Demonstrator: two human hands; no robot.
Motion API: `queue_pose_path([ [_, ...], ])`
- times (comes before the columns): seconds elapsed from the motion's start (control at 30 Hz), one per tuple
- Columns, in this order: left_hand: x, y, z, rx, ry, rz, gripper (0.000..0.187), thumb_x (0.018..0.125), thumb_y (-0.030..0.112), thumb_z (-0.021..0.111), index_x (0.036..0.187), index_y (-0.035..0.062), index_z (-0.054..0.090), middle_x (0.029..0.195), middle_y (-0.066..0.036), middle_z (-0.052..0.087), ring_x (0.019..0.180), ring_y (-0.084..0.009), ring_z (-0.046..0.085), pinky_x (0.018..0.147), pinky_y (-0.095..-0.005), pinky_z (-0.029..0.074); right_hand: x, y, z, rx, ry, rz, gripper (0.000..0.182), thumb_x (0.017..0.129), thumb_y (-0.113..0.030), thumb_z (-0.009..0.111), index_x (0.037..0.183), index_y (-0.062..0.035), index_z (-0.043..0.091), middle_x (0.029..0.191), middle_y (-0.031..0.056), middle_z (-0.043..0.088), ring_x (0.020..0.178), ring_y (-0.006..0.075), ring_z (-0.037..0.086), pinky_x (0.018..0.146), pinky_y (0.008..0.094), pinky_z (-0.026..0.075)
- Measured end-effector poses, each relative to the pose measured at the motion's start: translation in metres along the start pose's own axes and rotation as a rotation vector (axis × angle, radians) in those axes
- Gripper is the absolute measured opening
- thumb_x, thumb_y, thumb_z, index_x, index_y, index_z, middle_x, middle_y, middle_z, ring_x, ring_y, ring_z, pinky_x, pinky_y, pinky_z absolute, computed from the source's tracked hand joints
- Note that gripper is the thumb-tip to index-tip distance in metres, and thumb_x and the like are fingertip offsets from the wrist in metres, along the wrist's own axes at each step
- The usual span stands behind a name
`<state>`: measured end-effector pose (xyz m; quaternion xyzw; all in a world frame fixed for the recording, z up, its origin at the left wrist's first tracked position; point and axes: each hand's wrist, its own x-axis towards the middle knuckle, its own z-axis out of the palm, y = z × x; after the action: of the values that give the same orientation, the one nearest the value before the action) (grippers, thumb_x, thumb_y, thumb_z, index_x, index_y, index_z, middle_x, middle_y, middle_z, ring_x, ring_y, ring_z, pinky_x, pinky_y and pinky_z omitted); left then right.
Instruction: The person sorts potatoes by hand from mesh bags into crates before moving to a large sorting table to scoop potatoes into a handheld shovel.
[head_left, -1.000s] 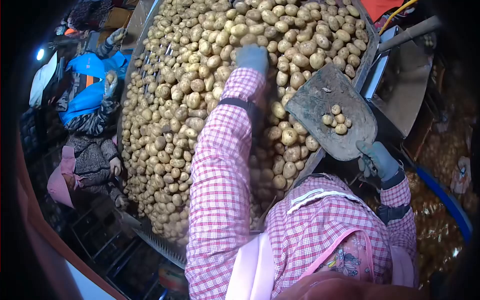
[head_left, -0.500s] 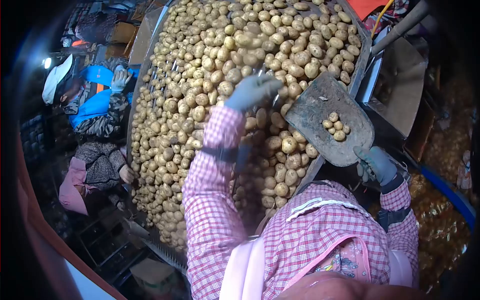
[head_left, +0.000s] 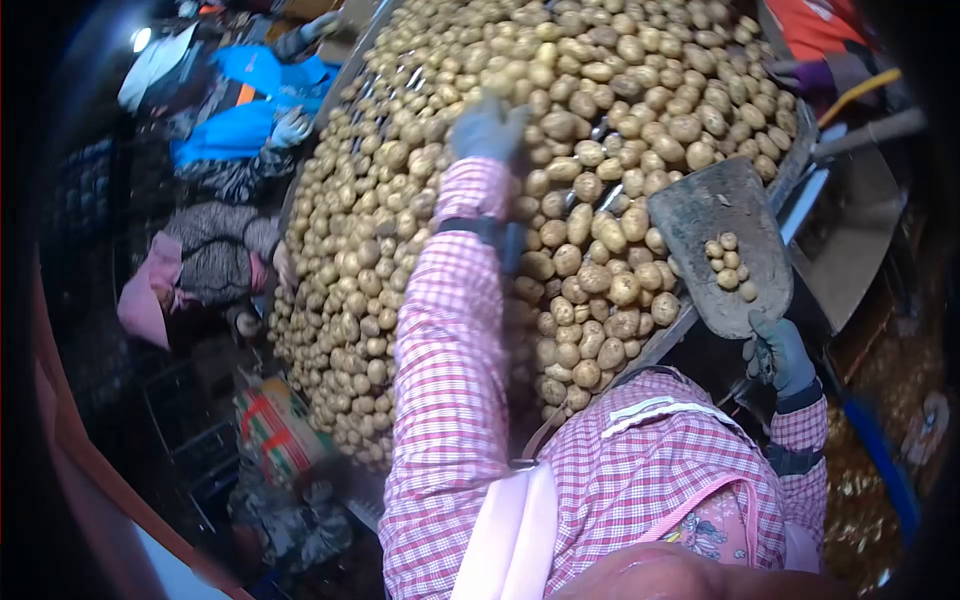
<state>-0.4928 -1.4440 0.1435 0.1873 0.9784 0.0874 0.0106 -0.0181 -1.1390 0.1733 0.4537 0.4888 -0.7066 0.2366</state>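
Observation:
Potatoes point(head_left: 600, 230) lie over a wide sorting surface with metal rollers showing between some of them. My left hand point(head_left: 487, 130), in a grey glove, reaches over the upper middle of the potatoes with its fingers apart; it is slightly blurred and nothing shows in its grip. A dirty, scoop-shaped metal tray point(head_left: 735, 290) rests at the right edge with several small potatoes point(head_left: 728, 266) on it. My right hand point(head_left: 780, 355), also gloved, is at the tray's near end, its fingers bent round the rim.
Co-workers stand along the left side, one in blue point(head_left: 235, 135), another with a pink head covering point(head_left: 150, 290). A purple-gloved hand point(head_left: 805, 75) reaches in at the upper right. A grey pole and yellow tube point(head_left: 858, 97) are near it. A printed sack point(head_left: 280, 430) shows at the lower left.
My left hand has moved up and left over the potatoes. The view has shifted, with the tray and my right hand now farther right. A purple-gloved hand has appeared at the upper right.

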Motion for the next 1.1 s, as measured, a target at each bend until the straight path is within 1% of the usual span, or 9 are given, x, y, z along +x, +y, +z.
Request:
queue_pose_path([
  [0.07, -0.019, 0.034, -0.01, -0.202, -0.121, -0.157, 0.083, 0.094, 0.065, 0.061, 0.154, 0.0077, 0.051, 0.137, -0.023, 0.065, 0.13, -0.0384, 0.062, 0.106, -0.0498, 0.05, 0.001, -0.009, 0.008, -0.017, 0.054, -0.061, 0.044, 0.1, -0.048, 0.071, 0.084, -0.0069, 0.069, 0.061, 0.0048, 0.065, 0.042, 0.0151, 0.06, 0.039, 0.0275, 0.047],
  [0.1, -0.01, 0.018, 0.031, -0.091, -0.099, 0.083, 0.085, 0.094, 0.063, 0.062, 0.158, 0.0093, 0.046, 0.144, -0.024, 0.061, 0.133, -0.0401, 0.06, 0.109, -0.048, 0.05, -0.001, -0.013, 0.013, -0.019, 0.072, -0.074, 0.045, 0.1, -0.048, 0.07, 0.083, -0.0071, 0.069, 0.06, 0.0046, 0.065, 0.041, 0.0151, 0.059, 0.039, 0.0276, 0.047],
  [0.27, -0.108, 0.081, -0.014, -0.412, -0.27, 0.201, 0.082, 0.094, 0.06, 0.066, 0.16, 0.0153, 0.046, 0.164, -0.028, 0.038, 0.152, -0.0449, 0.036, 0.125, -0.0502, 0.034, -0.012, -0.036, 0.031, -0.032, 0.098, -0.15, 0.042, 0.101, -0.046, 0.07, 0.083, -0.008, 0.068, 0.059, 0.0041, 0.064, 0.04, 0.0151, 0.058, 0.038, 0.0284, 0.047],
  [0.43, -0.163, 0.015, -0.025, -0.324, 0.074, 0.401, 0.07, 0.095, 0.055, 0.068, 0.145, 0.0061, 0.06, 0.148, -0.026, 0.056, 0.137, -0.0364, 0.053, 0.115, -0.0524, 0.042, -0.014, -0.044, 0.042, -0.025, 0.062, -0.153, 0.041, 0.101, -0.045, 0.07, 0.082, -0.0082, 0.068, 0.059, 0.0039, 0.064, 0.039, 0.0147, 0.057, 0.037, 0.0276, 0.046],
  [0.5, -0.151, -0.031, -0.081, -0.254, 0.006, 0.076, 0.06, 0.093, 0.05, 0.072, 0.132, 0.0045, 0.069, 0.131, -0.021, 0.068, 0.124, -0.0346, 0.06, 0.108, -0.05, 0.046, -0.014, -0.044, 0.043, -0.039, 0.05, -0.132, 0.041, 0.101, -0.045, 0.07, 0.083, -0.0082, 0.068, 0.059, 0.0039, 0.065, 0.039, 0.0145, 0.057, 0.037, 0.0273, 0.045],
  [0.57, -0.149, -0.111, -0.044, 0.112, 0.472, 0.027, 0.049, 0.094, 0.042, 0.073, 0.125, 0.0034, 0.072, 0.12, -0.017, 0.072, 0.114, -0.0333, 0.065, 0.102, -0.0482, 0.049, -0.017, -0.048, 0.047, -0.049, 0.052, -0.118, 0.041, 0.101, -0.045, 0.07, 0.083, -0.0082, 0.068, 0.059, 0.0039, 0.065, 0.04, 0.0144, 0.057, 0.037, 0.0271, 0.045],
  [0.67, -0.123, -0.127, -0.051, -0.072, 0.408, 0.083, 0.039, 0.097, 0.035, 0.072, 0.119, 0.0033, 0.075, 0.111, -0.017, 0.075, 0.106, -0.0324, 0.068, 0.098, -0.0442, 0.052, -0.015, -0.045, 0.042, -0.064, 0.03, -0.091, 0.039, 0.103, -0.043, 0.068, 0.088, -0.0082, 0.071, 0.058, 0.0024, 0.065, 0.04, 0.0138, 0.057, 0.038, 0.0259, 0.045],
  [0.8, -0.081, -0.036, -0.024, -0.42, 0.153, 0.25, 0.027, 0.097, 0.027, 0.069, 0.116, 0.0101, 0.078, 0.107, -0.012, 0.076, 0.103, -0.0317, 0.07, 0.098, -0.0428, 0.054, -0.014, -0.047, 0.041, -0.112, 0.033, -0.089, 0.044, 0.101, -0.046, 0.069, 0.082, -0.0062, 0.069, 0.06, 0.0057, 0.065, 0.042, 0.0155, 0.059, 0.039, 0.027, 0.046],
  [1.1, -0.007, 0.053, 0.04, 0.152, -0.121, 0.205, 0.03, 0.097, 0.029, 0.066, 0.125, 0.0196, 0.072, 0.128, -0.006, 0.068, 0.123, -0.0287, 0.061, 0.103, -0.0437, 0.05, -0.016, -0.04, 0.035, -0.176, 0.035, -0.07, 0.05, 0.101, -0.048, 0.068, 0.079, -0.0036, 0.07, 0.06, 0.0066, 0.066, 0.042, 0.0154, 0.061, 0.039, 0.0261, 0.044],
])
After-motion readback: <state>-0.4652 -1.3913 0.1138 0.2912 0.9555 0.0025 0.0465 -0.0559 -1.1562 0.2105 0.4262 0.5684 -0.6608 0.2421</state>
